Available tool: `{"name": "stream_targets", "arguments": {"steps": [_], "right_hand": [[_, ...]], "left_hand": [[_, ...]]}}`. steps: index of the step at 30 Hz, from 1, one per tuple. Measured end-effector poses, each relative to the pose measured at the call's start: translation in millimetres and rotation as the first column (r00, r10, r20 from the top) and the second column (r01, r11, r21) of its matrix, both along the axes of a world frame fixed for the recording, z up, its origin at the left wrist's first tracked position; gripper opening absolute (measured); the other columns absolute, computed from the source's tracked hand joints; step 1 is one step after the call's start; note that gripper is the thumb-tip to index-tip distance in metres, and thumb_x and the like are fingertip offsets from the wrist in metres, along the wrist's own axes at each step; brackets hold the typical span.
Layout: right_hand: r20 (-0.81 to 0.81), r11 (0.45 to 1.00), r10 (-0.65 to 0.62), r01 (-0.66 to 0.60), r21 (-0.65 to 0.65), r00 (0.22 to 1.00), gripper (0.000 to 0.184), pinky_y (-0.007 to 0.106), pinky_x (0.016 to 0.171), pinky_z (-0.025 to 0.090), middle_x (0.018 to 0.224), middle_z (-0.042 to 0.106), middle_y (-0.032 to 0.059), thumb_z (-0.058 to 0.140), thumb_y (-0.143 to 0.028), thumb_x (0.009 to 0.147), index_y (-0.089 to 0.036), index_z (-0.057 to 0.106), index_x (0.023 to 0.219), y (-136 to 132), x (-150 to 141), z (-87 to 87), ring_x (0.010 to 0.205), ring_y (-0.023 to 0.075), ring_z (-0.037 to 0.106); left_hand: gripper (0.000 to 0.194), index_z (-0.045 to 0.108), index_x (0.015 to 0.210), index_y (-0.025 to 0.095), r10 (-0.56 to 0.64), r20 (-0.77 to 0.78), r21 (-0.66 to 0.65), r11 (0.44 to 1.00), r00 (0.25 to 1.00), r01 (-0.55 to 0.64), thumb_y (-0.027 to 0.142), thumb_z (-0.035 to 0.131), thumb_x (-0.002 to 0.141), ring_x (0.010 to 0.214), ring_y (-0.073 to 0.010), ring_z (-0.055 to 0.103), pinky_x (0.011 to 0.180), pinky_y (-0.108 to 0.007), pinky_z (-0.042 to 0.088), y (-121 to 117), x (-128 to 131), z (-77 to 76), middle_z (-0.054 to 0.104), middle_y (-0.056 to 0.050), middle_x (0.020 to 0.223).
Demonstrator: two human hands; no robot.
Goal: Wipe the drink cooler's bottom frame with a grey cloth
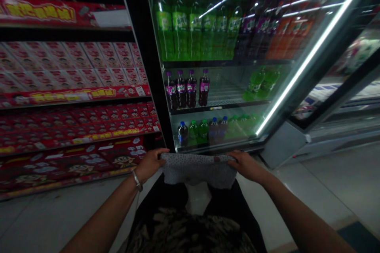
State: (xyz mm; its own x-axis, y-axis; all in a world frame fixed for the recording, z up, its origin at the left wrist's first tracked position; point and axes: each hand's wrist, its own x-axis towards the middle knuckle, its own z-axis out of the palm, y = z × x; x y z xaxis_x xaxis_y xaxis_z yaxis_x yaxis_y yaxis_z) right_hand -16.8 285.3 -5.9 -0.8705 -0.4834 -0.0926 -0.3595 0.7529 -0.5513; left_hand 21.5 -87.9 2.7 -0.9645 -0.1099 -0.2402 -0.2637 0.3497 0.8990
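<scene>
A grey speckled cloth (197,169) is stretched flat between my two hands, in front of my waist. My left hand (150,164), with a bracelet on the wrist, grips the cloth's left edge. My right hand (245,165) grips its right edge. Both hands sit just before the bottom of an open drinks fridge (213,67), whose glass door (311,59) swings out to the right. Inside stand green, purple and orange bottles on upper shelves, and purple bottles (187,89) on the middle shelf.
Store shelves (71,99) packed with red and pink boxes fill the left side. Small bottles (202,131) line the fridge's lowest shelf. A light tiled floor (326,189) spreads to the right. A chest freezer (341,99) stands behind the door.
</scene>
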Motion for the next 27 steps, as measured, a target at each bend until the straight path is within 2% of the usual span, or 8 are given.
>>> {"name": "stream_targets", "arguments": {"steps": [4, 7, 10, 13, 16, 18, 22, 27], "right_hand": [[-0.096, 0.999, 0.013, -0.009, 0.042, 0.995, 0.036, 0.043, 0.094, 0.049, 0.103, 0.064, 0.0152, 0.045, -0.039, 0.091, -0.015, 0.07, 0.1, 6.8, -4.6, 2.4, 0.1, 0.0278, 0.063], [-0.148, 0.999, -0.01, 0.003, -0.05, 0.989, 0.04, 0.042, 0.093, 0.049, 0.101, 0.063, 0.0147, 0.044, -0.047, 0.091, -0.016, 0.067, 0.088, 8.2, -7.0, 7.8, 0.097, 0.0265, 0.062], [-0.087, 0.982, -0.095, 0.08, -0.169, 0.992, 0.041, 0.037, 0.082, 0.051, 0.087, 0.065, 0.0097, 0.046, -0.054, 0.088, -0.017, 0.065, 0.085, 7.6, -9.1, 11.0, 0.084, 0.0232, 0.064], [0.015, 0.93, -0.242, 0.236, -0.281, 0.97, 0.045, 0.034, 0.072, 0.051, 0.082, 0.068, 0.006, 0.054, -0.057, 0.081, -0.018, 0.068, 0.097, 4.8, -9.5, 8.1, 0.075, 0.021, 0.062], [0.078, 0.862, -0.34, 0.344, -0.373, 0.937, 0.059, 0.036, 0.081, 0.053, 0.1, 0.071, 0.0071, 0.057, -0.057, 0.077, -0.019, 0.066, 0.121, -1.8, -6.1, 4.5, 0.085, 0.0216, 0.064], [0.118, 0.838, -0.349, 0.366, -0.405, 0.93, 0.061, 0.037, 0.089, 0.052, 0.108, 0.071, 0.0076, 0.056, -0.059, 0.078, -0.019, 0.067, 0.123, -7.1, -2.3, 5.3, 0.095, 0.0231, 0.065], [0.211, 0.843, -0.271, 0.338, -0.419, 0.939, 0.056, 0.035, 0.091, 0.051, 0.101, 0.072, 0.0076, 0.054, -0.064, 0.08, -0.017, 0.075, 0.102, -13.1, 3.0, 12.0, 0.099, 0.0248, 0.065], [0.252, 0.908, -0.208, 0.283, -0.311, 0.945, 0.052, 0.03, 0.073, 0.049, 0.087, 0.07, 0.0019, 0.077, -0.048, 0.061, -0.018, 0.073, 0.103, -13.6, 2.3, 9.1, 0.079, 0.0203, 0.062]], "left_hand": [[0.048, 0.074, 0.088, 0.017, -0.041, -0.015, -0.079, 0.996, 0.999, 0.04, 0.04, 0.06, 0.048, 0.088, -0.0278, 0.061, 0.086, -0.04, 0.044, -3.6, -1.5, 1.7, 0.073, -0.009, 0.093], [0.044, 0.072, 0.083, 0.018, -0.08, -0.025, -0.089, 0.993, 0.997, 0.077, 0.046, 0.06, 0.051, 0.09, -0.0293, 0.062, 0.086, -0.04, 0.044, -5.4, -4.3, 3.5, 0.072, -0.009, 0.09], [0.04, 0.069, 0.076, 0.018, -0.094, -0.029, -0.082, 0.992, 0.995, 0.091, 0.05, 0.06, 0.054, 0.082, -0.0273, 0.061, 0.081, -0.039, 0.043, -5.6, -5.9, 11.1, 0.068, -0.007, 0.079], [0.04, 0.067, 0.076, 0.017, -0.072, -0.039, -0.048, 0.996, 0.997, 0.07, 0.051, 0.062, 0.056, 0.079, -0.0241, 0.058, 0.079, -0.037, 0.042, -4.6, -4.7, 22.9, 0.064, -0.004, 0.076], [0.044, 0.067, 0.082, 0.016, -0.027, -0.068, 0.014, 1.0, 0.997, 0.028, 0.053, 0.063, 0.058, 0.084, -0.0225, 0.058, 0.079, -0.035, 0.043, -3.6, -2.8, 31.4, 0.062, -0.004, 0.085], [0.047, 0.068, 0.088, 0.016, 0.028, -0.056, 0.121, 0.992, 0.998, -0.021, 0.052, 0.067, 0.058, 0.086, -0.0209, 0.059, 0.079, -0.033, 0.044, -3.2, -2.1, 32.9, 0.064, -0.003, 0.09], [0.047, 0.064, 0.08, 0.015, 0.14, 0.017, 0.307, 0.941, 0.99, -0.139, 0.051, 0.076, 0.052, 0.072, -0.0165, 0.057, 0.071, -0.03, 0.044, -2.3, -1.2, 30.5, 0.062, 0.002, 0.07], [0.056, 0.061, 0.084, 0.016, 0.199, 0.039, 0.383, 0.902, 0.979, -0.198, 0.055, 0.081, 0.049, 0.068, -0.0143, 0.057, 0.066, -0.028, 0.046, 2.9, 2.1, 34.7, 0.063, 0.004, 0.07]]}}
